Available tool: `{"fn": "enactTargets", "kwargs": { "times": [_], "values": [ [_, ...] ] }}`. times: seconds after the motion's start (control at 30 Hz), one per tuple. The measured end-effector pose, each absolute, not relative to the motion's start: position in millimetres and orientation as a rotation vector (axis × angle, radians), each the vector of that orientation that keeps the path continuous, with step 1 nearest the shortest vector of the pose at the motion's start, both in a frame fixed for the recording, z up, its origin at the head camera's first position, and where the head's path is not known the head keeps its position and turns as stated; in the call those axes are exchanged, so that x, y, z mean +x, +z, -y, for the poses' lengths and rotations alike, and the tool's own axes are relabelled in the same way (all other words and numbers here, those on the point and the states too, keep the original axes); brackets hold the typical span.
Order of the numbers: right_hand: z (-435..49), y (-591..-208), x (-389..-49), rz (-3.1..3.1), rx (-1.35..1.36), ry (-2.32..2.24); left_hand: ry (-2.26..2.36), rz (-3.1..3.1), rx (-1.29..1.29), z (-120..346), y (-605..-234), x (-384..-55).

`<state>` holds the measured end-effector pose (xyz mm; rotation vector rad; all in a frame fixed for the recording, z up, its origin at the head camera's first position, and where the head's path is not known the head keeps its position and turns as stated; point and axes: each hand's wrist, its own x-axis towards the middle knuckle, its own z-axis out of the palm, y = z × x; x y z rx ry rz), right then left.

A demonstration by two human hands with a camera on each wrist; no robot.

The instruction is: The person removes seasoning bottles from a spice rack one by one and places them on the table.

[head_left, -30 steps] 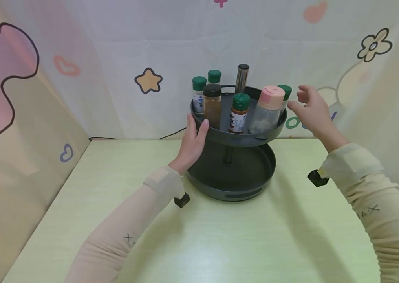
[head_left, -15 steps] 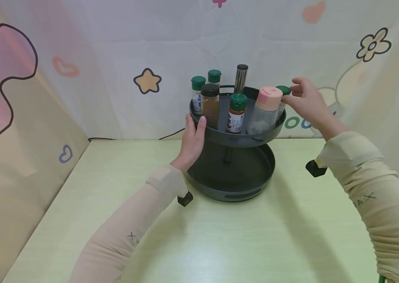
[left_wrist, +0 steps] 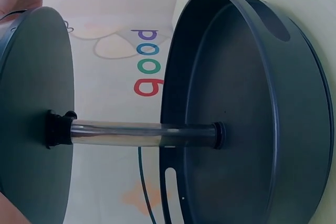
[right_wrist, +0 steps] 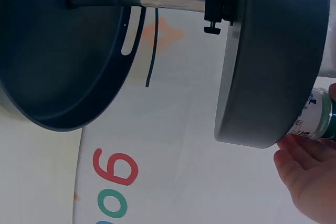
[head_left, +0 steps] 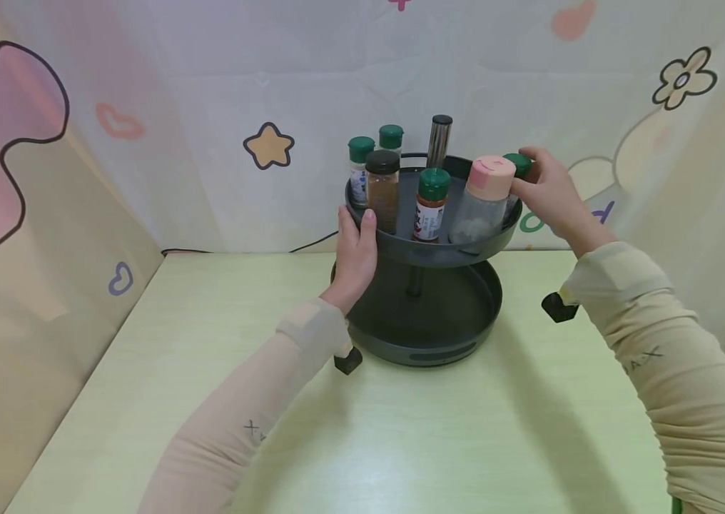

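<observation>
Head view: the right hand (head_left: 550, 191) pinches the green-capped jar (right_wrist: 313, 114) at the right of the upper tray (head_left: 429, 253); the left hand (head_left: 355, 255) touches the tray's left side, straight-fingered. Jar probably light, stiff, slick: grip its cap (head_left: 518, 163).

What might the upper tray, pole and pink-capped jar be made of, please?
Upper tray: perhaps painted metal or plastic; its dark surface has a soft sheen. Pole: probably chromed metal, given its mirror-like shine. Jar: smooth clear plastic or glass; its body is see-through.
</observation>
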<state>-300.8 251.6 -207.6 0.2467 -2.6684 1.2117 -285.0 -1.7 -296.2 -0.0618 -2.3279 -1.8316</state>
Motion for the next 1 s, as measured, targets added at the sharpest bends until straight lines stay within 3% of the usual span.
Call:
{"fn": "enactTargets", "kwargs": {
  "times": [1.0],
  "values": [
    [-248.4, -220.6, -307.6, 2.562, 0.237, 1.282, -1.91, 2.095, 0.044, -13.7, -291.7, -295.8]
  ]
}}
